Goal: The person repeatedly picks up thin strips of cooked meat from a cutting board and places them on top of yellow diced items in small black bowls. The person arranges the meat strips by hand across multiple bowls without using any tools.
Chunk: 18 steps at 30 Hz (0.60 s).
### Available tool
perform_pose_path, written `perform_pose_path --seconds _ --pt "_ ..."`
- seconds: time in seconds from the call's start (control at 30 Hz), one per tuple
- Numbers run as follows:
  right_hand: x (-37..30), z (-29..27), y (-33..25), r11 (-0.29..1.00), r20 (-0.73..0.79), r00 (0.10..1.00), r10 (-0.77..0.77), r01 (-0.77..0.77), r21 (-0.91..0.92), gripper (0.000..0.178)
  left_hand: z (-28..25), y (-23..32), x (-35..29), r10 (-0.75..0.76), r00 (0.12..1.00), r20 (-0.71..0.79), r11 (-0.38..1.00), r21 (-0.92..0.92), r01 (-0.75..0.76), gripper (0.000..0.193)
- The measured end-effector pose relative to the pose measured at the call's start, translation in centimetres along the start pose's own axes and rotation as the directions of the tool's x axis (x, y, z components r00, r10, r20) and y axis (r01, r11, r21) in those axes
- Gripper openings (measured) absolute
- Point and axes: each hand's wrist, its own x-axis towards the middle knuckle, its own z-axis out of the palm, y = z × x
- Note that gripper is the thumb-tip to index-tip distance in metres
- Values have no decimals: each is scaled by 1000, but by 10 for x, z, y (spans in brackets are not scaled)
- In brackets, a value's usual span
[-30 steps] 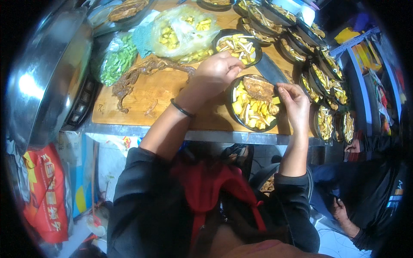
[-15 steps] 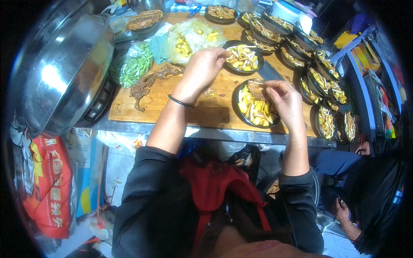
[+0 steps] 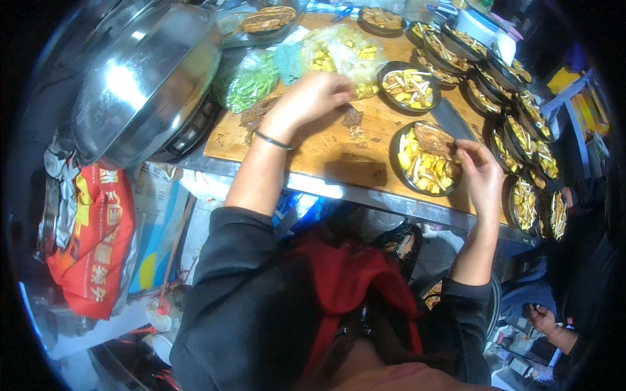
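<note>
My left hand [image 3: 317, 98] hovers over the cutting board [image 3: 313, 148] with its fingers curled in, slightly blurred; whether anything is in them is hidden. Under it lie dark brown meat pieces [image 3: 353, 121]. At the right rim of the nearest black bowl [image 3: 398, 171], my right hand [image 3: 481, 168] pinches the edge of a brown meat slice [image 3: 433, 138]. That slice rests on yellow chunks and pale strips [image 3: 427, 171] in the bowl. Just behind stands another black bowl [image 3: 435, 98] with similar yellow and white pieces.
Many filled bowls [image 3: 523, 202] crowd the right side, some stacked. Behind my left hand are a clear bag of yellow chunks [image 3: 324, 57] and a bag of green vegetables [image 3: 251, 81]. A large metal dome [image 3: 147, 85] stands left. Another person's hand [image 3: 544, 319] shows lower right.
The view has swung left, shifting the scene rightward. Relative to the board, my left hand has moved left, away from the rear bowl. My right hand stays by the near bowl, slightly farther right.
</note>
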Motion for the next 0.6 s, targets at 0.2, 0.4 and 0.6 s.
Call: perform_pose_path --seconds 0.2,0.4,0.6 --pt "-7 -10 26 997 -9 998 -54 54 -48 17 -29 -36 -33 -84 933 -350 965 204 164 17" --pt "-9 -5 17 1000 -16 1000 -8 8 3 18 -12 -47 35 0 995 -98 921 387 38 19" --pt "-21 2 -24 987 65 989 -130 122 108 16 8 -54 87 -347 907 240 734 671 103 28"
